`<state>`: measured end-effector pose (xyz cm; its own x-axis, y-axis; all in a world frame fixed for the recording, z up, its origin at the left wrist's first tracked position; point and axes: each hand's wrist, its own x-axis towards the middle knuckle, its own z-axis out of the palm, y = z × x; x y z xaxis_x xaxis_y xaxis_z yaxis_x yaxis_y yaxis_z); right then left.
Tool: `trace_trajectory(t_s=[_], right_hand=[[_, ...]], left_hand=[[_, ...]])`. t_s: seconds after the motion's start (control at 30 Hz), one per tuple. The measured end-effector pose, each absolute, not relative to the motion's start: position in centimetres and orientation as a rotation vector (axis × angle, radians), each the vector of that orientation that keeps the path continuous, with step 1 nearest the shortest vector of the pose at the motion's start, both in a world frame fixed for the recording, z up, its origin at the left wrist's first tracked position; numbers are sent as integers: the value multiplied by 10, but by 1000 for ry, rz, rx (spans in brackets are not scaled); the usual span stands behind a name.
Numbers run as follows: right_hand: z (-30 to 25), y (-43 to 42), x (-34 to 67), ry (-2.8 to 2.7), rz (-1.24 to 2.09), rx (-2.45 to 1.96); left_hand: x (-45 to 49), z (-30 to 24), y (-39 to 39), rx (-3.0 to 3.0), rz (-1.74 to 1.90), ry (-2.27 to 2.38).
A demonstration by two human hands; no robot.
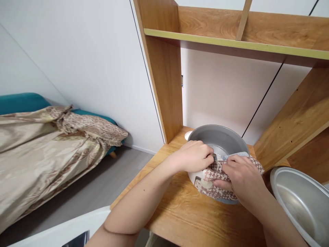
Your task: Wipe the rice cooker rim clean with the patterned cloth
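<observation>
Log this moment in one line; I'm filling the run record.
left hand: on pot rim | right hand: pressing cloth to pot | lid: right, on desk

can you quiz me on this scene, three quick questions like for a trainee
1. True or false: both hands grip the patterned cloth at the near rim of the pot.
2. What lies at the right edge of the desk: A a lid, B a kettle, C a book?
3. What covers the sofa on the left?

Key
1. True: the left hand and right hand hold the cloth at the rim of the pot.
2. A, the lid, on the desk.
3. A beige sheet over the sofa.
</observation>
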<state>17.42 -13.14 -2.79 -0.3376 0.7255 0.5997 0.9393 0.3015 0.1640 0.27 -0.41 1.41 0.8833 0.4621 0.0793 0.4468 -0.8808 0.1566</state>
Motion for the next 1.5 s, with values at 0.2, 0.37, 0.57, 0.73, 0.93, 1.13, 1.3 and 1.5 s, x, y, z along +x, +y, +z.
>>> trace_trajectory(t_s=[0.2,0.37,0.57,0.73,0.93,1.13,1.3,1.5], right_hand=[[-25,-133,182,-2206,-594,-1493],[-25,-133,182,-2235,-551,-1481],[-34,-132,173,-2218,-601,-1435],[-37,-131,166,-2225,-634,-1439],[-40,-126,156,-2136,-781,-1374],[-42,-125,148,-2034,-838,-1380],[-46,-125,143,-1977,-834,-1408],[-49,-124,140,-1949,-822,-1402]], left_hand=[[3,14,-4,2926,171,706],[3,14,-4,2925,176,712],[3,13,-6,2915,196,745],[4,12,-6,2907,204,752],[4,12,-7,2898,220,756],[4,12,-6,2886,234,752],[4,12,-7,2886,231,748],[4,13,-8,2889,223,754]])
